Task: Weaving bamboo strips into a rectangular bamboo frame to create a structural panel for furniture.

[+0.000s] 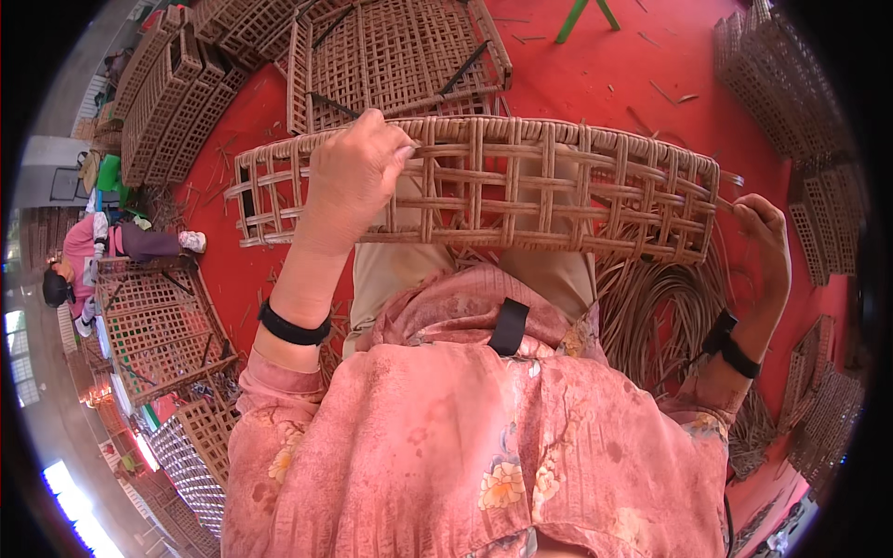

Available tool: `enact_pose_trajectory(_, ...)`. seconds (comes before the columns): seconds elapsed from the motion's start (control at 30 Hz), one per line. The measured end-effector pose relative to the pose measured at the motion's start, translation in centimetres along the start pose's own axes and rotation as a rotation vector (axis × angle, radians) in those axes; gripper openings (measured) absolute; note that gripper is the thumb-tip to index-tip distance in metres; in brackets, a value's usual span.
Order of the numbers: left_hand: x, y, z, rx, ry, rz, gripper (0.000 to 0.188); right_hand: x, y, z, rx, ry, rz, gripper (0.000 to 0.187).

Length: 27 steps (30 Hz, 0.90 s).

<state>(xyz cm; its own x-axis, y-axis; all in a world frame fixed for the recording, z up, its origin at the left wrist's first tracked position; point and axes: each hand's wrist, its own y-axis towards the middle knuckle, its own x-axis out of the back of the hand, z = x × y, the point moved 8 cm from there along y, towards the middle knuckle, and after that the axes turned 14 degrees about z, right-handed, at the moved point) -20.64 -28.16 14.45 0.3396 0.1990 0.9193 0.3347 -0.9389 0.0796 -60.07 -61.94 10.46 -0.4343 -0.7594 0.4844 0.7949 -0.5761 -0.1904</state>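
Over red floor (605,74), the left hand (361,167) touches a wicker lattice (521,130).

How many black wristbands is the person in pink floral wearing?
2: one black wristband on the left forearm, another black wristband on the right forearm; more may be hidden.

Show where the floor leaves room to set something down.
Mostly bare, scrap-flecked red floor lies between the splayed green legs and brown woven stack at right. Coiled brown strips crowd the floor right of the beige trousers.
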Motion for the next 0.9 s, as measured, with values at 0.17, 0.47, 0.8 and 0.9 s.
enact_pose_trajectory(0.17, 1.4, -0.8, 0.6, 0.028, -0.262, -0.114, 0.002, -1.7, 1.4, -0.6, -0.042, 0.153, 0.066, 0.011)
enact_pose_trajectory(0.47, -0.1, -2.3, 1.9, 0.229, 0.098, 0.065, 0.011, -3.3, 1.9, 2.4, 0.008, 0.117, 0.022, 0.017)
enact_pose_trajectory(0.8, 1.2, -3.5, 6.9, 0.248, -0.582, -0.154, 0.011, -1.1, 0.3, 0.8, 0.036, 0.0, -0.03, 0.012)
enact_pose_trajectory(0.9, 0.7, -4.4, 7.8, 0.326, -0.558, -0.16, 0.012, 0.5, 0.1, -1.6, -0.102, 0.017, -0.025, 0.009)
